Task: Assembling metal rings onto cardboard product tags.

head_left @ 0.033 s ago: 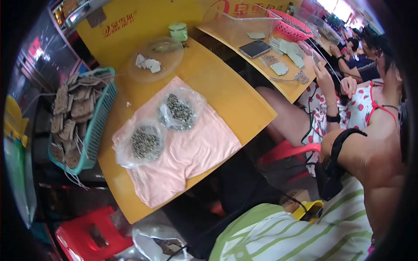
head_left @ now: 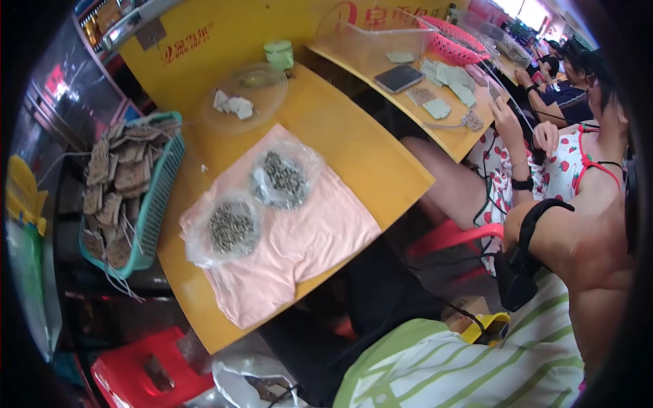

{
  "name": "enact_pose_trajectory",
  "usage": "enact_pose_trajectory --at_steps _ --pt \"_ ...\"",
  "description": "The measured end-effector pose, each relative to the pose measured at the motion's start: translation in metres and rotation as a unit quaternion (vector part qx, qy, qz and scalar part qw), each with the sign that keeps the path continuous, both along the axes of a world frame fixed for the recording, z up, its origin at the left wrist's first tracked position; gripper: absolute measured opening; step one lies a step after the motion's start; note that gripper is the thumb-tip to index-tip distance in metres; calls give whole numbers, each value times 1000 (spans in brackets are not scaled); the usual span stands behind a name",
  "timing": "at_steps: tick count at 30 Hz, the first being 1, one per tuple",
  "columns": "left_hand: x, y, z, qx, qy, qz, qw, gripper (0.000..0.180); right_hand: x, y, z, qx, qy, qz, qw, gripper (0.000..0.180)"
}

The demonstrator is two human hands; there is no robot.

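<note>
Neither of my hands shows in the picture. A bare arm of mine (head_left: 592, 265), with a black strap (head_left: 537, 221) around it, fills the right edge; its hand cannot be made out. Before me, a pink cloth (head_left: 320, 224) lies over the yellow table (head_left: 367, 146). Two clear plastic bags, a nearer one (head_left: 235, 228) and a farther one (head_left: 280, 180), rest open on the cloth, both full of small shiny metal-looking pieces. Farther back is a round clear lid or tray (head_left: 269, 95) with crumpled white tissue (head_left: 233, 104) on it.
On the left stands a green basket (head_left: 160, 183) heaped with brown flat pieces. A green tissue roll (head_left: 278, 54) sits by the yellow partition. At right, a person's hand (head_left: 507, 122) is raised beside a table holding a phone (head_left: 398, 79) and pale cards (head_left: 449, 73). A red stool (head_left: 129, 370) is lower left.
The view has shifted very slightly, so everything appears a little lower and to the right. Nothing on the table has visibly moved.
</note>
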State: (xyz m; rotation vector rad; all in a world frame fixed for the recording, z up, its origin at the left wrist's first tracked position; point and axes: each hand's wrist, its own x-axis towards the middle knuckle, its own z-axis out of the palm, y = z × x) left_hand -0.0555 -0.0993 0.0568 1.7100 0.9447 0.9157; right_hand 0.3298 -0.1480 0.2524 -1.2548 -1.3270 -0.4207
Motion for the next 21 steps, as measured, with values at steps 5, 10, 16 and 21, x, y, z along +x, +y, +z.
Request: enact_pose_trajectory --at_steps 5,10,16,21 --pt "21 -1 1 32 -55 36 997 16 -30 37 -1 36 6 -8 999 109" --pt "27 1 1 57 -112 69 990 17 -110 75 -9 63 10 -17 998 109" --pt "25 18 7 122 -157 114 973 18 -104 136 -31 -52 -224 229 946 58" --pt "22 33 12 158 -186 142 959 19 -167 179 -37 -229 77 424 873 49"
